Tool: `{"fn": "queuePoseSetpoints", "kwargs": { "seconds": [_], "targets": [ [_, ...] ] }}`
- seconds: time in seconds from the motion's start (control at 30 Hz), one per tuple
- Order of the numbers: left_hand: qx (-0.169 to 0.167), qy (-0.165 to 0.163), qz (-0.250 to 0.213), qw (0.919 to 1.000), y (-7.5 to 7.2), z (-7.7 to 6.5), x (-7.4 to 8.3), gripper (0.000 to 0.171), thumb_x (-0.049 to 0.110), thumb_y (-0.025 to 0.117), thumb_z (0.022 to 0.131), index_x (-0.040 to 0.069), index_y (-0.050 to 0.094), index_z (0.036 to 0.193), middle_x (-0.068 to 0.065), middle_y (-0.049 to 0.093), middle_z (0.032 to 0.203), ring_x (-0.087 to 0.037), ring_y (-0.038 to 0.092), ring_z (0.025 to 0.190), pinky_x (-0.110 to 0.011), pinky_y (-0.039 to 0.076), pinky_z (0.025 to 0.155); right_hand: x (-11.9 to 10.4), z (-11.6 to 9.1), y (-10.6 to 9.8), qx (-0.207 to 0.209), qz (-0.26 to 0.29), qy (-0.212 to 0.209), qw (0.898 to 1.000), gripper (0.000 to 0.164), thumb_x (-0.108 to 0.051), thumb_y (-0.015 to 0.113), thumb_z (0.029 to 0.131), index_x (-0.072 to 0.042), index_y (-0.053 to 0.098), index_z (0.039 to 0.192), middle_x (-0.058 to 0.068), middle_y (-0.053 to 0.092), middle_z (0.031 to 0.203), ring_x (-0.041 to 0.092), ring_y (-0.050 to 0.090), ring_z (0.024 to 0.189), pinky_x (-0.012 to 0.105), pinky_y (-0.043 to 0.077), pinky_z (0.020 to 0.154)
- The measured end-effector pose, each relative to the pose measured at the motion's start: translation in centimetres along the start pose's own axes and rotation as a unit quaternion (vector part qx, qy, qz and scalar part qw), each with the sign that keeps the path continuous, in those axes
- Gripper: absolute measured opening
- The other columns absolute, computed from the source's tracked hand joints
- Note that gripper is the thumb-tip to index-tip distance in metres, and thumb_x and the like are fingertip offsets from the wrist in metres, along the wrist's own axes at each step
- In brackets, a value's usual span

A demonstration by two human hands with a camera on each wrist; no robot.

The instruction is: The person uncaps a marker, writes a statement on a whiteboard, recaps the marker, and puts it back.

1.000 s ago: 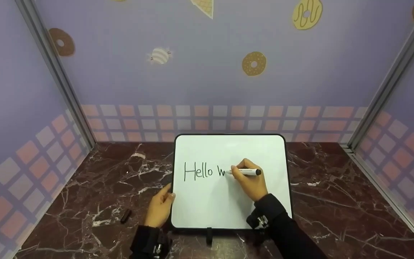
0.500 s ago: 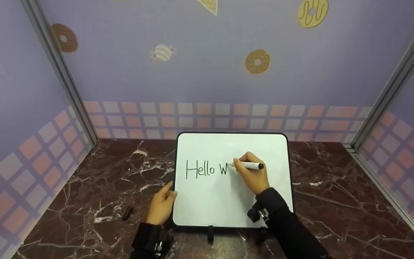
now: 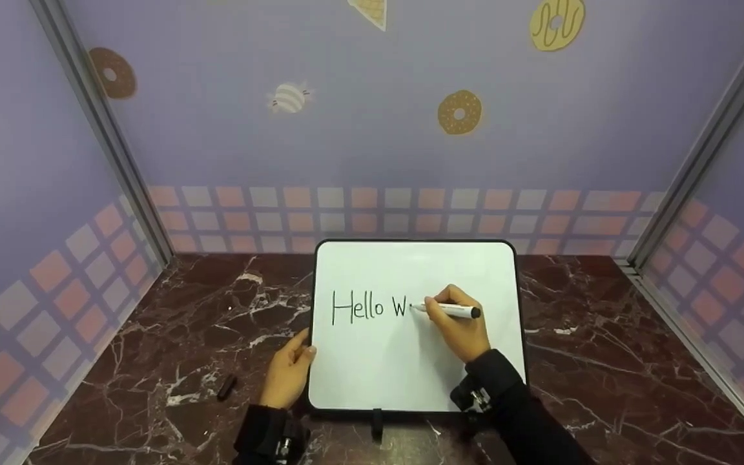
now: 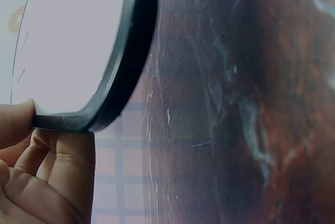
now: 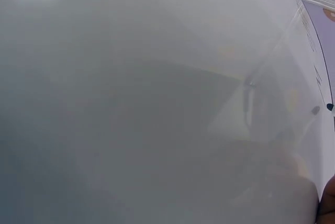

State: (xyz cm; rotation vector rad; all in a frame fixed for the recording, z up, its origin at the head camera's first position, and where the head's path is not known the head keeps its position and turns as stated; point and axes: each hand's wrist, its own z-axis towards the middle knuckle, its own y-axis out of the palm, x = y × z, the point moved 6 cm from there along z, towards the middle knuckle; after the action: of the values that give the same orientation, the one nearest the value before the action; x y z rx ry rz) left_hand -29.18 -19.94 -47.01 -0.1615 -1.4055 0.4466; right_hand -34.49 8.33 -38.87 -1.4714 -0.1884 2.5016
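Two hands: apart; left hand (image 3: pixel 287 373) pinches the left edge of the whiteboard (image 3: pixel 372 368), right hand (image 3: pixel 462 326) pinches the marker (image 3: pixel 454 310).
Marker: tip just right of the W; light, even pressure should serve best.
Whiteboard: lower centre of the frame, best held steady.
Lettering (image 3: pixel 367 305): "Hello W", a baseline worth matching.
Dark piece (image 3: pixel 227 387): lower left, on the table (image 3: pixel 152 433).

I've got a long black sleeve (image 3: pixel 543 423) on my right side, plain, running into a wide black cuff (image 3: pixel 492 373); small dark gadget (image 3: pixel 473 395) on its inner side, shiny silvery bits. My left side similar: black wristband (image 3: pixel 261 427), second gadget (image 3: pixel 287 444), also dark with silvery bits. My left hand (image 3: pixel 286 374) and right hand (image 3: pixel 464 328) bare. Gadget markings too small to read
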Motion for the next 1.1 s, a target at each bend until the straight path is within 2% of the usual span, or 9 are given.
{"fn": "queuePoseSetpoints", "kwargs": {
  "seconds": [0.23,0.47,0.77,1.1],
  "targets": [
    [0.007,-0.01,0.003,0.9999,-0.2,0.0,-0.3,0.043,0.009,0.05,0.093,-0.005,0.043,0.133,-0.019,0.065,0.1,-0.03,0.058,0.099,-0.045,0.045,0.088,-0.7,-0.4,0.2,-0.012,-0.001,0.003,1.0,0.018,-0.007,0.065,0.082,-0.006,0.057,0.067,0.003,0.061,0.063,0.011,0.052,0.056,0.021,0.04,0.05],
    [0.004,-0.001,0.005,1.0,-0.3,0.0,0.1,0.045,0.011,0.05,0.094,-0.007,0.041,0.134,-0.02,0.064,0.1,-0.03,0.059,0.1,-0.045,0.045,0.088,-0.8,-0.4,0.3,-0.013,-0.01,-0.009,1.0,0.019,-0.006,0.067,0.081,-0.007,0.056,0.065,0.001,0.057,0.06,0.01,0.046,0.052,0.02,0.036,0.047],
    [0.001,-0.01,-0.006,0.9999,-0.1,0.0,-0.1,0.045,0.01,0.049,0.094,-0.006,0.04,0.134,-0.023,0.063,0.105,-0.033,0.058,0.103,-0.046,0.044,0.091,-0.6,-0.5,0.2,-0.028,-0.019,0.014,0.999,0.021,-0.007,0.066,0.082,-0.007,0.055,0.063,-0.001,0.057,0.06,0.009,0.043,0.051,0.02,0.034,0.047],
    [-0.004,-0.014,-0.016,0.9998,0.1,0.1,-0.2,0.044,0.009,0.048,0.094,-0.006,0.04,0.135,-0.022,0.064,0.105,-0.033,0.057,0.105,-0.046,0.044,0.091,2.5,0.0,-0.1,0.003,-0.031,0.014,0.999,0.022,-0.012,0.066,0.081,-0.013,0.055,0.062,-0.001,0.054,0.059,0.013,0.043,0.051,0.022,0.032,0.045]
  ]
}}
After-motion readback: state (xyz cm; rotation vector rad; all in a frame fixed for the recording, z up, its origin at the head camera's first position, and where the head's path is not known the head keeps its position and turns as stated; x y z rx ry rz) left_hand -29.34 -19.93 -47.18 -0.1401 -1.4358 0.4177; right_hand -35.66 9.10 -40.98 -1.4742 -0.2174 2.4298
